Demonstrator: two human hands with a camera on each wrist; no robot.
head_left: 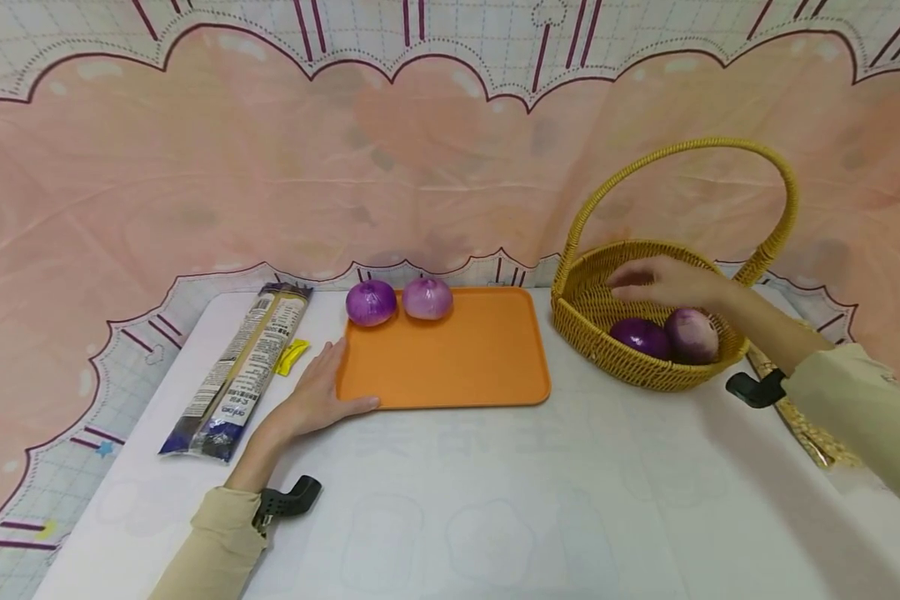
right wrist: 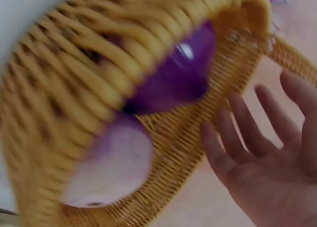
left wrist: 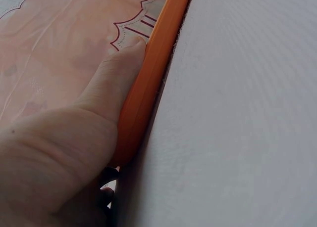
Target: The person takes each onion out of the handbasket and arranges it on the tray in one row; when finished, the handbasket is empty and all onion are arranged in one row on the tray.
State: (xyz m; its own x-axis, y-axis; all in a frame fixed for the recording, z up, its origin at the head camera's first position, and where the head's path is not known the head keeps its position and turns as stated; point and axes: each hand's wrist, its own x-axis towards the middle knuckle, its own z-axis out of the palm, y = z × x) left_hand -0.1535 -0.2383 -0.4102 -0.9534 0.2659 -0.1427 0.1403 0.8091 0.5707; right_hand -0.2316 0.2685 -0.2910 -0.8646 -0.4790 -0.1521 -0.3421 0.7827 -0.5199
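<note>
An orange tray lies on the white table, with two purple onions, one at its back left corner and a paler one beside it. My left hand rests at the tray's left front corner, thumb along the front edge; the left wrist view shows the thumb against the rim. Over the wicker basket hovers my right hand, fingers spread and holding nothing. Inside the basket sit a dark purple onion and a paler onion, apart from the fingers.
Left of the tray lies a long printed packet, with a small yellow wrapper beside it. The basket's tall handle arches over it. A golden woven item lies under the right forearm. A patterned cloth hangs behind.
</note>
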